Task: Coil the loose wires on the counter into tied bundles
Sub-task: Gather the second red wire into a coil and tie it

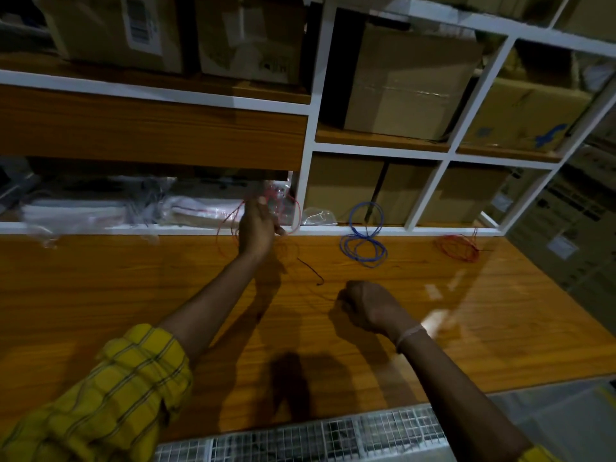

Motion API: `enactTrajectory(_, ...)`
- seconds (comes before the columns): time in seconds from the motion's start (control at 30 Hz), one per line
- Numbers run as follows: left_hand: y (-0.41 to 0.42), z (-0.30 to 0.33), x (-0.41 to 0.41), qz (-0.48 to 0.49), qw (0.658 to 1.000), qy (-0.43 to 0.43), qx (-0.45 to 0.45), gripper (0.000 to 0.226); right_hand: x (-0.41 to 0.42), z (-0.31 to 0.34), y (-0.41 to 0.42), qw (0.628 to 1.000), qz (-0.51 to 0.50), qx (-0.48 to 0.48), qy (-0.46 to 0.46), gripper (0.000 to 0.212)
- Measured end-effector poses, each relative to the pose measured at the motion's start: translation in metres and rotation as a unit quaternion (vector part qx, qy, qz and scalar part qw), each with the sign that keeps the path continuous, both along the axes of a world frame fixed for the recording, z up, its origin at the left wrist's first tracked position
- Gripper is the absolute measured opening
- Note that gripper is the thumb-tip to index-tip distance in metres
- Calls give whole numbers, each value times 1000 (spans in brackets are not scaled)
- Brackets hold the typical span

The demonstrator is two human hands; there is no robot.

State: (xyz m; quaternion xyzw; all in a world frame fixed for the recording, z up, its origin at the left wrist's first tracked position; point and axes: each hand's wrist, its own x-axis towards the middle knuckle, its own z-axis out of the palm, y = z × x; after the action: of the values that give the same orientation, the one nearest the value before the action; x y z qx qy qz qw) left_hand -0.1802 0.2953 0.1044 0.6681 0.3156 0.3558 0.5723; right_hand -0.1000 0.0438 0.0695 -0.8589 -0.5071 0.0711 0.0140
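Note:
My left hand (256, 226) is raised at the back of the wooden counter (133, 288), closed around loops of thin red wire (296, 211) that hang around it. A dark strand (311, 271) trails from there across the counter toward my right hand (365, 306), which is a closed fist resting low over the wood; whether it pinches the strand's end I cannot tell. A blue wire coil (363, 243) lies against the shelf edge to the right. Farther right sits a red wire bundle (458, 246).
White-framed shelving (308, 128) rises behind the counter, filled with cardboard boxes (410, 85). Plastic bags (100, 208) lie in the low shelf at the left. A wire mesh panel (316, 435) runs along the counter's near edge.

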Motion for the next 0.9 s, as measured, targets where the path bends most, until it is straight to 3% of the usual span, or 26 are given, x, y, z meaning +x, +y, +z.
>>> enactTrajectory(0.13, -26, 4, -6, -169, 981, 52, 74, 32, -17, 34, 16, 981, 47, 166, 92, 24)
enactTrajectory(0.23, -41, 3, -9, -276, 957, 63, 64, 30, -14, 48, 19, 959, 27, 273, 74, 26)
enactTrajectory(0.4, -55, 4, -14, -395, 914, 87, 13, 35, 2, 54, 11, 936, -30, 343, 66, 27)
enactTrajectory(0.7, -49, 25, -15, -475, 866, 150, -51, 29, 25, 58, -13, 931, -82, 350, 66, 25)
enactTrajectory(0.9, -16, 27, -22, -442, 880, 35, -172, 29, 54, 43, -39, 916, -135, 371, 68, 24)
